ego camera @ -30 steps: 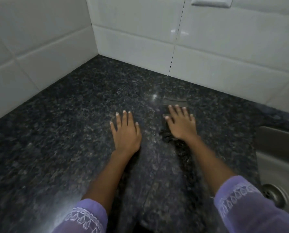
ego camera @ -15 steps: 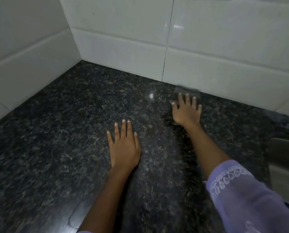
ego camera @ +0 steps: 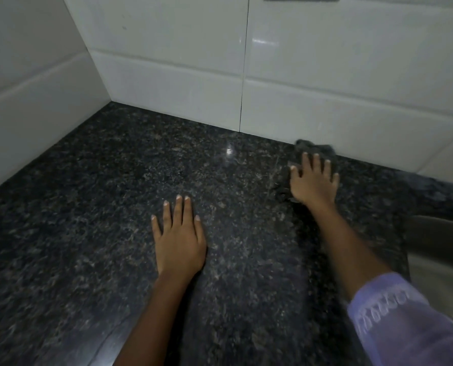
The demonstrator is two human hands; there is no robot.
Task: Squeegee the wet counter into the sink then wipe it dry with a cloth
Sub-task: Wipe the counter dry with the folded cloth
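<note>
The dark speckled granite counter (ego camera: 93, 207) fills the view. My right hand (ego camera: 313, 183) lies flat, fingers spread, pressing a dark grey cloth (ego camera: 316, 148) onto the counter close to the back wall tiles. The cloth shows beyond my fingertips and at the left of my palm; the rest is hidden under the hand. My left hand (ego camera: 179, 241) rests flat on the counter in the middle, fingers apart, holding nothing. No squeegee is in view.
White wall tiles (ego camera: 167, 56) close the counter at the back and on the left, meeting in a corner. The steel sink (ego camera: 436, 249) sits at the right edge, beside my right forearm in its lilac sleeve (ego camera: 404, 326).
My right hand has pushed the cloth away from me, up to the back wall and a little to the right. My left hand has stayed planted.
</note>
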